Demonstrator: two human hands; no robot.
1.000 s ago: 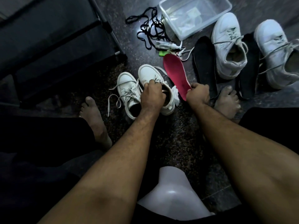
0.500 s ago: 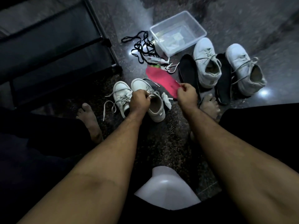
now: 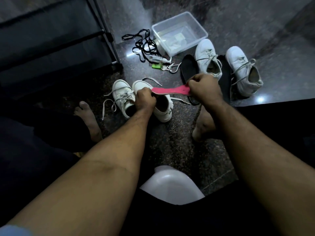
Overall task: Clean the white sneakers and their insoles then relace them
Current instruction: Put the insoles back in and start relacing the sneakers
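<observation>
A small pair of white sneakers stands on the dark floor: the laced one [image 3: 121, 97] on the left, the open one [image 3: 162, 106] beside it. My left hand [image 3: 144, 99] grips the tongue edge of the open sneaker and touches one end of a pink insole [image 3: 167, 90]. My right hand [image 3: 203, 87] pinches the insole's other end, holding it level above that sneaker's opening. A larger white pair, one sneaker [image 3: 207, 58] beside the other [image 3: 243, 70], sits at the right with black insoles [image 3: 187, 68] next to it.
A clear plastic tub [image 3: 196, 24] stands at the back. Black laces [image 3: 144, 46], a small tube and a green tag with keys [image 3: 157, 66] lie near it. A dark rack [image 3: 105, 34] fills the left. My bare feet [image 3: 88, 120] rest on the floor; a white stool edge [image 3: 170, 184] is below.
My right hand has lifted the pink insole off the floor and swung it across over the open small sneaker. My left hand stays on that sneaker.
</observation>
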